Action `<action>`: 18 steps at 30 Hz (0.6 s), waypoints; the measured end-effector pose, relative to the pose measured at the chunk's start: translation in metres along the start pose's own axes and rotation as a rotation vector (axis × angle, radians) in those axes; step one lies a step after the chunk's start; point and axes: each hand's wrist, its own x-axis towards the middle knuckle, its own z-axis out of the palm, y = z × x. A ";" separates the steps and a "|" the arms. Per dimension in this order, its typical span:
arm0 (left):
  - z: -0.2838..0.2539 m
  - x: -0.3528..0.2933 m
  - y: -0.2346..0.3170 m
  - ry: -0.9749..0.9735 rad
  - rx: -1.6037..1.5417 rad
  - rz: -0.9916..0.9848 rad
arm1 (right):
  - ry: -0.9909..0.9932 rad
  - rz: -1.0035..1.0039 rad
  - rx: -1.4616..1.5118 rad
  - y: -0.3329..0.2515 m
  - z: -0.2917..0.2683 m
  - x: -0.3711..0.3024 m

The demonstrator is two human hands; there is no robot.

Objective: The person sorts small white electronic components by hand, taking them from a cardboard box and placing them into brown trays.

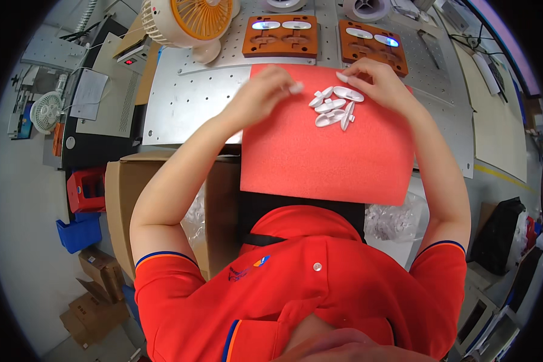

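My left hand [260, 96] is pinched on a small white plastic part [296, 88] above the left side of a red foam mat [320, 160]. Between the fingertips of my right hand [377, 83] is another white oval part [342, 77], over the mat's far right. Several white oval shells [330, 106] with small tabs lie in a loose cluster on the mat, between the hands and slightly nearer me. Beyond the mat stand two orange-brown fixture blocks, a left one [280, 48] and a right one [394, 58], each carrying two white ovals, some glowing blue.
A white and orange fan [202, 21] stands at the far left of the perforated metal plate [190, 102]. Tape-like rolls [367, 7] sit at the back. An open cardboard box [122, 199] is by my left arm, a bag of white parts [395, 222] by my right.
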 end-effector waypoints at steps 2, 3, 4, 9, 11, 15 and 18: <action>-0.012 0.018 -0.019 0.104 0.033 -0.102 | 0.258 -0.051 -0.052 0.006 -0.001 0.005; -0.013 0.032 -0.039 0.253 0.181 -0.010 | 0.255 -0.049 -0.060 0.014 -0.001 0.012; -0.013 0.042 -0.054 0.399 0.331 0.080 | 0.388 -0.090 -0.205 0.021 -0.001 0.018; -0.003 0.053 -0.077 0.305 0.837 0.074 | 0.474 -0.034 -0.755 0.033 0.008 0.022; 0.001 0.050 -0.075 0.288 0.941 0.020 | 0.482 -0.052 -0.780 0.037 0.010 0.018; -0.011 0.054 -0.069 0.230 0.884 0.047 | 0.495 -0.126 -0.836 0.035 0.006 0.011; 0.000 0.056 -0.048 0.346 0.606 0.130 | 0.593 -0.279 -0.516 0.020 0.003 0.000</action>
